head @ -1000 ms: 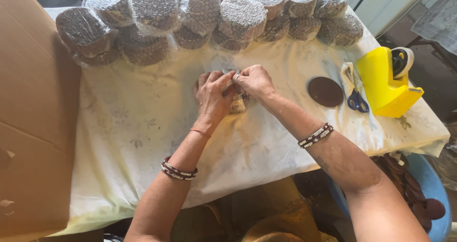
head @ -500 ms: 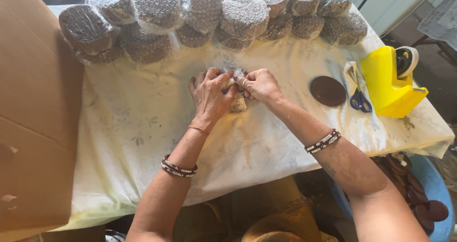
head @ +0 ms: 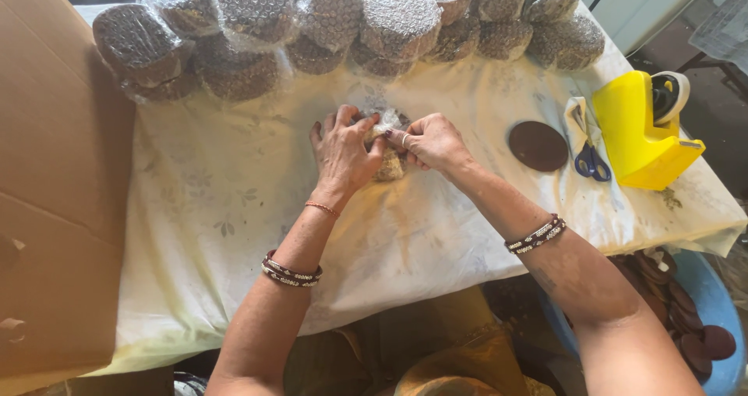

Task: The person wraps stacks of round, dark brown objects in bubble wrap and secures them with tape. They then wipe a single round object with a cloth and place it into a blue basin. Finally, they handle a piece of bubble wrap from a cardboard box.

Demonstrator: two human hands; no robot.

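Observation:
My left hand [head: 341, 153] and my right hand [head: 431, 141] meet at the middle of the table, both pressed on a small bundle in bubble wrap [head: 387, 164] that lies on the pale cloth [head: 234, 209]. The fingers of both hands fold over the wrap, so most of the bundle is hidden. Along the far edge lies a row of several round, bubble-wrapped stacks [head: 401, 20].
A dark brown disc [head: 538, 146] lies right of my hands, with blue-handled scissors [head: 590, 160] and a yellow tape dispenser [head: 643, 129] beyond it. A big cardboard box [head: 54, 201] stands at the left. A blue tub [head: 713, 318] with more brown discs sits low right.
Both hands stay on the bundle; the fingers have shifted a little over the wrap. The view has moved slightly.

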